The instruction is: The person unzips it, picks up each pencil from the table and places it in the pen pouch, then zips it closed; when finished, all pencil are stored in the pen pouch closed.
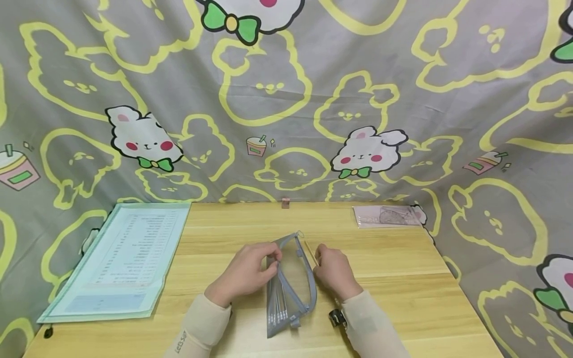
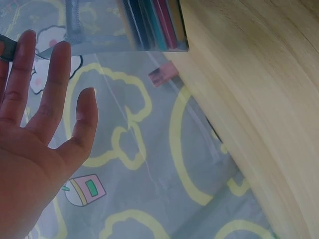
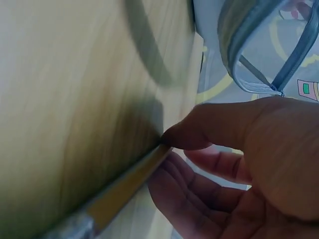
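Note:
A grey see-through zip pouch (image 1: pixel 312 291) stands on the table, its mouth wide open. Several pencils (image 1: pixel 278 306) lie inside along its left side, silver ends toward me; the left wrist view shows red, teal, dark and yellow barrels (image 2: pixel 163 22). My left hand (image 1: pixel 246 272) pinches the pouch's left rim between thumb and fingers. Just right of the pouch, my right hand (image 1: pixel 334 271) pinches a yellow pencil (image 3: pixel 117 201) near one end, between thumb and fingertips. Its silver end (image 3: pixel 75 226) shows in the right wrist view, close over the tabletop.
A pale green document folder (image 1: pixel 121 258) with a printed sheet lies at left. At the back right rests a flat clear packet (image 1: pixel 387 216), and a small pink block (image 1: pixel 285 203) sits at the back edge. A patterned cloth (image 1: pixel 268 99) hangs around the wooden table (image 1: pixel 215 228).

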`<state>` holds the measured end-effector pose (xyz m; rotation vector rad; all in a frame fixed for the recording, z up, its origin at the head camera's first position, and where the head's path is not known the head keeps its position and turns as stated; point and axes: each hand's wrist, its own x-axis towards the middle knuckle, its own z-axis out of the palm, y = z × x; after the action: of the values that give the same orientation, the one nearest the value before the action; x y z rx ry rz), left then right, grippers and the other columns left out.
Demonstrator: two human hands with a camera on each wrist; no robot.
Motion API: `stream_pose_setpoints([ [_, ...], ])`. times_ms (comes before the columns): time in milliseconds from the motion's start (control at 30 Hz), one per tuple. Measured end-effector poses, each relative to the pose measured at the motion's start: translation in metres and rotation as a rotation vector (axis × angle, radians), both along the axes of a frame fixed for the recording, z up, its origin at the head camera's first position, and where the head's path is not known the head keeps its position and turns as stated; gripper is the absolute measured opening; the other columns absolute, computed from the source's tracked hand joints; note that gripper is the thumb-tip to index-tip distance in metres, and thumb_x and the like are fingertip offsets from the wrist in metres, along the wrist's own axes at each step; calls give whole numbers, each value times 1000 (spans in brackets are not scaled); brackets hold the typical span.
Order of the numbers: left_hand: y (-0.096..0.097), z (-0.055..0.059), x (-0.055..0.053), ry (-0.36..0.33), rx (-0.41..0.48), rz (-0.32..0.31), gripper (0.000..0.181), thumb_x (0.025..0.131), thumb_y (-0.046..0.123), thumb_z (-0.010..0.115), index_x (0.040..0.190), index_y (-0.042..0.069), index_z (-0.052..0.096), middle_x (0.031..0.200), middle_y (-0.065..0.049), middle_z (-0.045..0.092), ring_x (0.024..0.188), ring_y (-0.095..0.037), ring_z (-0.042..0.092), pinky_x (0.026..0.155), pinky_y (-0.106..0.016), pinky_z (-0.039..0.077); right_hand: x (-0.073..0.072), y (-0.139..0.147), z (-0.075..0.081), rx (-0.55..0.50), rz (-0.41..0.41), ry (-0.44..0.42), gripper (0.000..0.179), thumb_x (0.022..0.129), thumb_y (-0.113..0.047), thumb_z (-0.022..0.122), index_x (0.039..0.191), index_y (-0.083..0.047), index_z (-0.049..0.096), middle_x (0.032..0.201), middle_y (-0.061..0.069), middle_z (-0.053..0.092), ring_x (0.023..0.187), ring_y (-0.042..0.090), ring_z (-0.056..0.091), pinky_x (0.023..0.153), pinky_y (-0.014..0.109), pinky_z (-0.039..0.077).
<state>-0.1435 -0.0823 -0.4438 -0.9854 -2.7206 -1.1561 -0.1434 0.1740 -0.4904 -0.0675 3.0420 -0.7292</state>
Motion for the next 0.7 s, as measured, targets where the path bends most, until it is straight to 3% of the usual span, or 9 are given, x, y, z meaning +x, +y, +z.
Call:
stream_pose_setpoints([
  [133,-1,0,0,-2,-4,5,17,93,9,71,99,25,68,97,12,71,91,-18,69,82,-31,55,2,1,3,-41,-37,-24,20,78,-1,75,93,-8,64,70,-1,57,62,17,53,57,30,45],
  [267,-1,0,0,-2,-4,7,17,93,9,70,98,25,68,97,11,72,92,-17,70,83,-32,54,4,6,13,-149,-74,-23,18,78,-2,74,93,-9,67,75,-2,62,67,15,57,62,30,48],
  [400,-1,-1,0,6,-9,10,17,93,9,71,98,25,68,97,13,71,92,-15,69,82,-31,54,7,10,27,-303,-85,-40,16,81,-3,76,93,-10,69,81,-1,67,72,13,61,66,29,52],
  [600,0,-1,0,11,-3,4,17,93,9,71,98,25,68,97,11,72,92,-18,70,82,-31,55,14,9,45,-622,-42,-169,21,81,2,75,99,-3,67,92,8,70,71,18,69,68,33,62],
  [700,0,-1,0,14,3,4,17,92,9,71,98,25,68,97,11,72,91,-19,70,81,-31,55,18,7,52,-686,4,-213,24,80,3,73,102,0,65,94,11,69,73,19,69,68,35,63],
])
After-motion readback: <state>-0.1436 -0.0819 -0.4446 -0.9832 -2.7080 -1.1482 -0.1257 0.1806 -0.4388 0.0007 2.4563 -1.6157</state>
